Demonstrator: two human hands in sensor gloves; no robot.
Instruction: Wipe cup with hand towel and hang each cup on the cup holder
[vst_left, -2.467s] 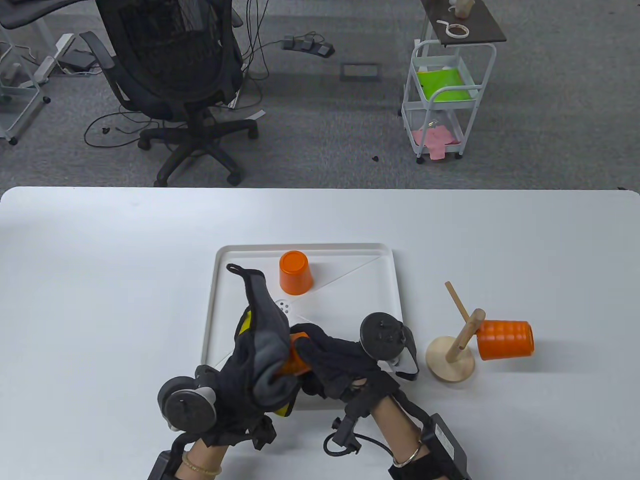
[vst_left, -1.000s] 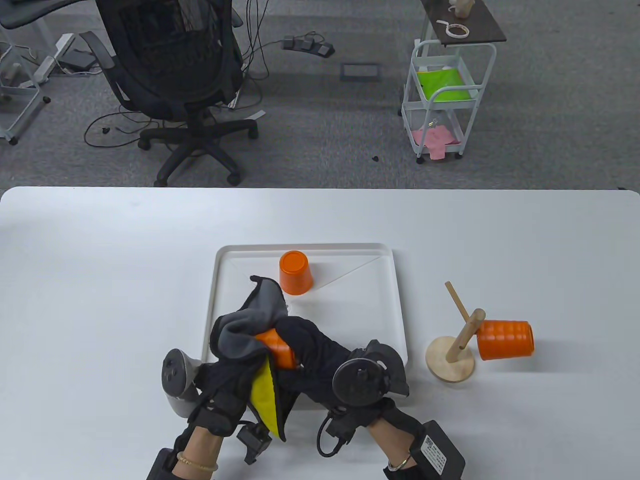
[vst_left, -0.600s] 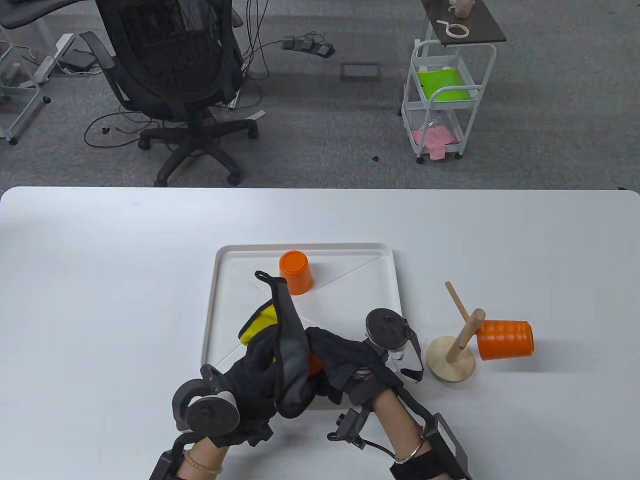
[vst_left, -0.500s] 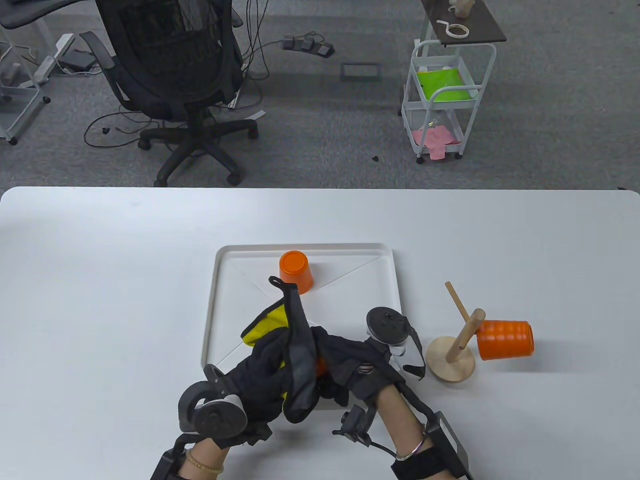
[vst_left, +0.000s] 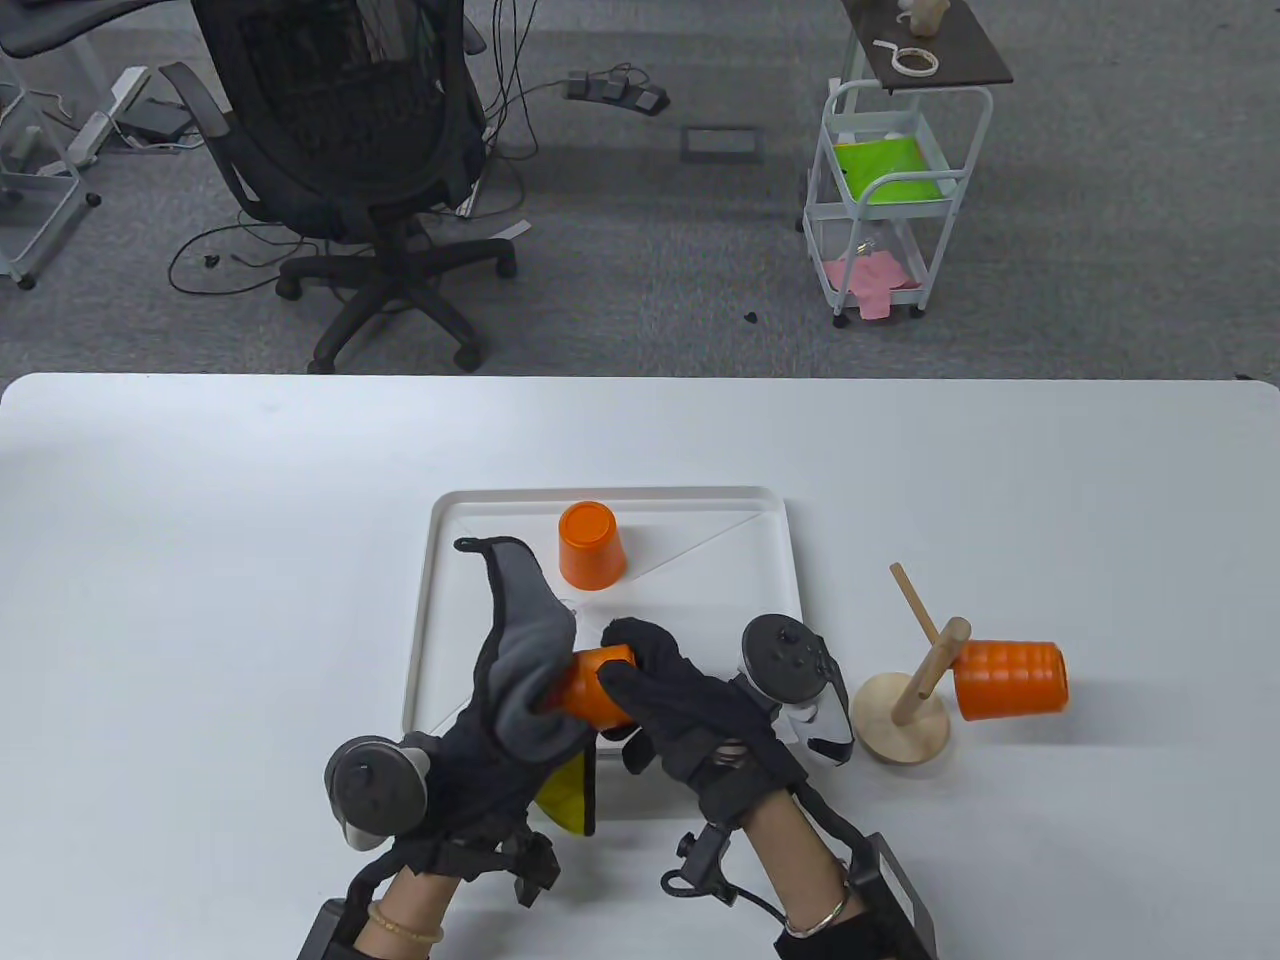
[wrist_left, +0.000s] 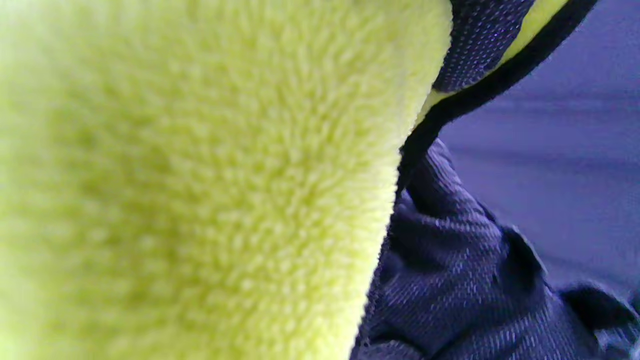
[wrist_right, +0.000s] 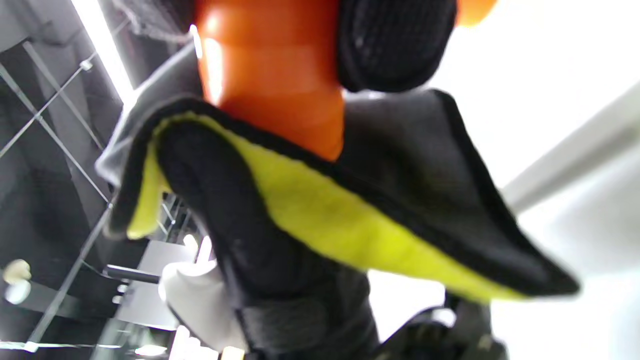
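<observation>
My left hand (vst_left: 470, 750) gripped the grey-and-yellow hand towel (vst_left: 525, 650), wrapped over one end of the held orange cup (vst_left: 595, 685). My right hand (vst_left: 690, 715) curled round that cup's other end, above the white tray (vst_left: 790, 600). Farther back, a second orange cup (vst_left: 590, 545) stood inverted in the tray. To the right, a third cup (vst_left: 1010, 680) hung on the wooden cup holder (vst_left: 905, 710).

On the tabletop (vst_left: 200, 560) I see the tray (vst_left: 770, 560) in the middle, one cup (vst_left: 591, 545) standing upside down in its far part. Right of the tray stands the cup holder (vst_left: 905, 700), with another cup (vst_left: 1010, 680) hanging on its peg.
</observation>
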